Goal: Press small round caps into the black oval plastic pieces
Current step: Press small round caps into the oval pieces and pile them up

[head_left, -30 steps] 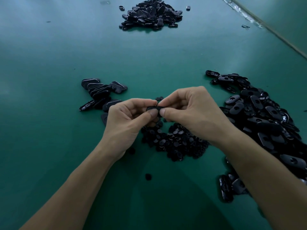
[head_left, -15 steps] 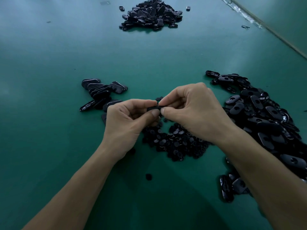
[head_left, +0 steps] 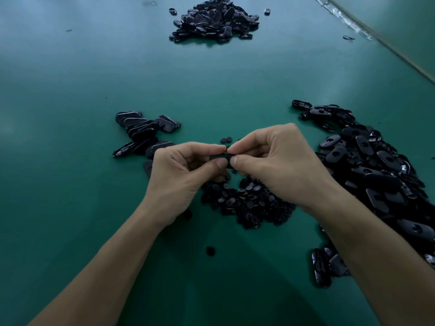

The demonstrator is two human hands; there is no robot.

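Both hands meet above the green table [head_left: 70, 161] and share one black oval piece [head_left: 219, 157]. My left hand [head_left: 181, 175] pinches its left end between thumb and curled fingers. My right hand [head_left: 277, 161] pinches its right end, thumb and forefinger tips close on it. Any cap on the piece is hidden by the fingers. Under the hands lies a heap of small round caps [head_left: 247, 201]. A big pile of black oval pieces [head_left: 367, 165] spreads on the right.
A small stack of oval pieces [head_left: 143, 130] lies left of the hands. Another large pile [head_left: 214, 20] sits at the far end. A single cap [head_left: 210, 251] lies near my forearms. The table's edge [head_left: 381, 38] runs along the upper right.
Both hands stay closed on the same oval piece; they have shifted very slightly, the right hand's fingers adjusting at the piece's end.
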